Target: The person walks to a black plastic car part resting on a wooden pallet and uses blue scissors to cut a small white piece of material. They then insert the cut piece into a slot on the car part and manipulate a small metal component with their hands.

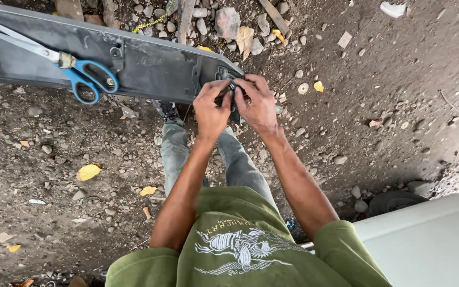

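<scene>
A: Your long dark panel (134,64) lies on gravel ground (389,95); could it shift?

B: Yes, and the scissors (65,61) may slide off. Your left hand (211,109) and right hand (256,106) pinch a small black clip (231,88) at the panel's end; it could drop.

Soft daylight, sharp focus, wide-angle edge distortion

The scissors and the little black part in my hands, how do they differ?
The scissors lie untouched on the long dark panel, blades towards its far end; the small black part is pinched by both the left hand and the right hand at the panel's near end. The scissors are long, with blue handles and pale blades; the part is short, dark and mostly hidden by fingers. Both sit at the same panel.
</scene>
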